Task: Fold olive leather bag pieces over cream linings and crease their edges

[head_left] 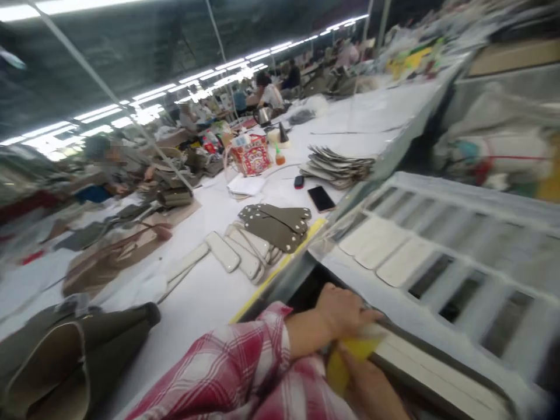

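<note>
Two hands were on our sheet. What did we find at the left hand [343, 315]?

We found its grip clenched over the top edge of a long cream strip [433, 373] with a dark border. The strip ran off toward the lower right of the view.

And the right hand [370, 394]?

It sat lower, against a yellow piece [350, 361] at the near end of the strip, between both hands. We could not tell whether that grip was clenched. A red plaid sleeve [227, 373] covered the forearms.

What lay around the strip?

It lay just beside a slatted rack [420, 195] carrying cream padded panels [380, 248]. Past the rack, a white tabletop [205, 309] held stacked cream pieces [242, 251], dotted olive pieces [273, 224], a fanned stack of brown pieces [336, 166] and a smartphone [321, 198].

Anyone else present?

We noted a co-worker [109, 166] well apart at the far left, hands on dark pieces.
</note>
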The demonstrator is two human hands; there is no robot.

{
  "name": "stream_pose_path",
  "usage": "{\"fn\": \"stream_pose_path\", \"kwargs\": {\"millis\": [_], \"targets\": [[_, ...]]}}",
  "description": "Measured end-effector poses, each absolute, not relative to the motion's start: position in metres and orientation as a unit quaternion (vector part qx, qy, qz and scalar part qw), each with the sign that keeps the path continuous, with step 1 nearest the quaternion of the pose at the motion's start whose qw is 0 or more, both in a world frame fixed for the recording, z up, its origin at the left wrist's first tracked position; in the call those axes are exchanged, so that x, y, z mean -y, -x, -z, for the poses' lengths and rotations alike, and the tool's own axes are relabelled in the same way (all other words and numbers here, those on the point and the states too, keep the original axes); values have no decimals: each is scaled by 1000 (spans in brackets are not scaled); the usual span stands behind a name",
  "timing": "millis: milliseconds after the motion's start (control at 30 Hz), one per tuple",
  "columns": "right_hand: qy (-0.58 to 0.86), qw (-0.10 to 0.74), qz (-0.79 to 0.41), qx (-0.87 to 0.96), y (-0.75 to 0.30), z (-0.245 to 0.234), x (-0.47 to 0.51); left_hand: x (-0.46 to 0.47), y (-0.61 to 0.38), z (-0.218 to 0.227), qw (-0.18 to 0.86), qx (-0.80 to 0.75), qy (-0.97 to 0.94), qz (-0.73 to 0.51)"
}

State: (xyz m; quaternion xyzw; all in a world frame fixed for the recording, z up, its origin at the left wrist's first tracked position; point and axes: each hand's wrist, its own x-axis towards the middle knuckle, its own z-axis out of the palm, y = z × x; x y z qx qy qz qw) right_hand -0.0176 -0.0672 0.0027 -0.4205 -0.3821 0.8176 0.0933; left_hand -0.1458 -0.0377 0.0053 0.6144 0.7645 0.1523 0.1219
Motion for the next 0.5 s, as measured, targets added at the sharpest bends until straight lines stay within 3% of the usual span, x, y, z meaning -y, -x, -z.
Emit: {"fn": "stream_pose_path", "kwargs": {"millis": [100, 367, 500], "targets": [[413, 107, -856, 294, 18, -11, 85, 41, 152, -3, 286, -739, -519, -321], [521, 281, -755, 281, -74, -49, 56, 88, 178, 10, 505, -592, -332, -533], [582, 323, -675, 320, -128, -44, -2, 113, 178, 9, 489, -588, -337, -549]]}}
